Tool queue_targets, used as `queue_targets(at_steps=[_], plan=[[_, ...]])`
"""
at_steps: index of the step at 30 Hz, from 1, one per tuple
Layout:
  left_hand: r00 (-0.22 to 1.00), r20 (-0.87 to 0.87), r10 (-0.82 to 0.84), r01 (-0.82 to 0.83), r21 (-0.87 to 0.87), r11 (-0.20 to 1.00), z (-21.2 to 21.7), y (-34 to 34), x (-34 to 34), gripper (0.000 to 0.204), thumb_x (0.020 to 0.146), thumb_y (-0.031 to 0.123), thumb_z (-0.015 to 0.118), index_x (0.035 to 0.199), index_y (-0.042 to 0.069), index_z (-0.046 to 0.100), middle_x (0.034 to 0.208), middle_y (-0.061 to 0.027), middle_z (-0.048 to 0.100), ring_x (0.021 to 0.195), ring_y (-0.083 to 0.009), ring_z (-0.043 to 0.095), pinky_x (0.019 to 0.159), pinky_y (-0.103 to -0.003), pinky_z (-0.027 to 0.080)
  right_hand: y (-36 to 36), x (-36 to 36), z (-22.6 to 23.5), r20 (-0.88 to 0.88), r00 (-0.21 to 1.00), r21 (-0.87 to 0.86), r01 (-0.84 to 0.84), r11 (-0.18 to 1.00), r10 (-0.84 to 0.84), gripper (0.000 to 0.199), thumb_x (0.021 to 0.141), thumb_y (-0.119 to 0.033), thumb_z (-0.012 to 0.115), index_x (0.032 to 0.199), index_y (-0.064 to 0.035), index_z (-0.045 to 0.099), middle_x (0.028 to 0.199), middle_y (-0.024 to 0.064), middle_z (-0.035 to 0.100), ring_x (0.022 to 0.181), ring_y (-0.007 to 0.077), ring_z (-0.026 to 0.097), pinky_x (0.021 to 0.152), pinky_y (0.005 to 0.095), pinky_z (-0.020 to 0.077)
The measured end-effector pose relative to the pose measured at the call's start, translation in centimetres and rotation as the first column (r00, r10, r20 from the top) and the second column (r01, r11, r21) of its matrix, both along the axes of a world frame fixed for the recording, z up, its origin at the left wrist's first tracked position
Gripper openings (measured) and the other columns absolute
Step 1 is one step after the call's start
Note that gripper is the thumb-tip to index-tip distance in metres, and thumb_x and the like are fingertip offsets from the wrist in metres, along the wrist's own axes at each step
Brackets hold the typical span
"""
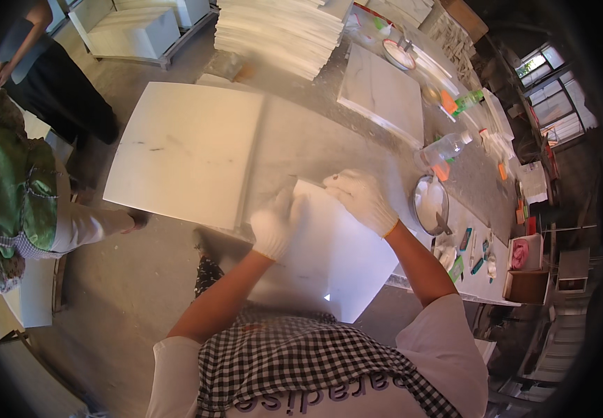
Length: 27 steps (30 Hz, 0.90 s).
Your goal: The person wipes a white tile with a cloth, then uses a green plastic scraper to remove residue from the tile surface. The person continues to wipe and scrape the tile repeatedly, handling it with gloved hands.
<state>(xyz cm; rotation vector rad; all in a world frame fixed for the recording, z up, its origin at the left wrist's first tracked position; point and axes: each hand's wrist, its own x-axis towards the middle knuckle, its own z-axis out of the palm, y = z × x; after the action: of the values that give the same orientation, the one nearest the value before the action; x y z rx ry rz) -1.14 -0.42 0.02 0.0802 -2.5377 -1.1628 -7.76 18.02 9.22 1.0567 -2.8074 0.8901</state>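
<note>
Slab in play: a bright white, smooth rectangular slab (pixel 346 258) sits right in front of the person's chest, its far corner poking up between the two gloved hands, its near end reaching down toward the black-and-white checked apron (pixel 301 341).
Left hand: here it is, in a white knitted glove (pixel 272 230), at the slab's left edge just below that far corner, fingers bent; whether they truly grip, I cannot tell.
Right hand: gloved in white too (pixel 365 198), lying across the far edge to the right of the corner, fingers curled toward the left hand; a firm hold, or only contact, I cannot tell.
Left side: a large cream-white square marble slab (pixel 183 153) lies flat, well clear of the fingers.
Right side: a round bowl with a dark rim (pixel 418 217) holds white paste, near the right forearm; a clear plastic bottle (pixel 444 150) lies beyond it.
Far side: on the dusty grey counter (pixel 301 125), a grey-veined white slab (pixel 381 90) rests.
</note>
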Motion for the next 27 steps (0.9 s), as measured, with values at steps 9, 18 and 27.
queue_targets(at_steps=[9, 18, 27], plan=[[1.000, 0.021, 0.000, 0.000, -0.023, 1.000, 0.5, 0.1, 0.2, 0.031, 0.093, 0.034, 0.059, 0.103, 0.006, 0.065, 0.078, -0.0127, 0.066, 0.067, -0.0312, 0.063, 0.059, -0.043, 0.048, -0.4, -0.9, 0.0, -0.091, 0.989, 0.097, -0.105, 0.990, 0.114, 0.018, 0.087, -0.019, 0.059, 0.091, -0.0033, 0.068, 0.091, 0.0143, 0.068, 0.086, 0.0342, 0.063, 0.074, 0.0449, 0.0495], [0.998, 0.061, -0.023, 0.024, -0.020, 1.000, 0.8, 0.0, 0.1, 0.028, 0.094, 0.033, 0.057, 0.097, 0.006, 0.064, 0.076, -0.0148, 0.065, 0.066, -0.0341, 0.062, 0.059, -0.044, 0.048, -0.8, -0.9, -0.5, -0.230, 0.961, 0.192, -0.110, 0.975, 0.154, 0.017, 0.084, -0.018, 0.058, 0.090, -0.0054, 0.066, 0.086, 0.0114, 0.066, 0.081, 0.0314, 0.063, 0.070, 0.0437, 0.0505], [0.999, 0.037, 0.016, -0.014, -0.058, 0.998, -0.3, 0.2, 0.2, 0.028, 0.094, 0.035, 0.058, 0.084, 0.009, 0.059, 0.069, -0.0132, 0.062, 0.057, -0.0327, 0.059, 0.052, -0.044, 0.045, -1.2, -0.1, 0.0, -0.254, 0.962, 0.320, -0.014, 0.947, 0.099, 0.014, 0.083, -0.015, 0.057, 0.091, -0.0075, 0.066, 0.083, 0.0095, 0.065, 0.081, 0.0289, 0.064, 0.069, 0.0415, 0.0512]])
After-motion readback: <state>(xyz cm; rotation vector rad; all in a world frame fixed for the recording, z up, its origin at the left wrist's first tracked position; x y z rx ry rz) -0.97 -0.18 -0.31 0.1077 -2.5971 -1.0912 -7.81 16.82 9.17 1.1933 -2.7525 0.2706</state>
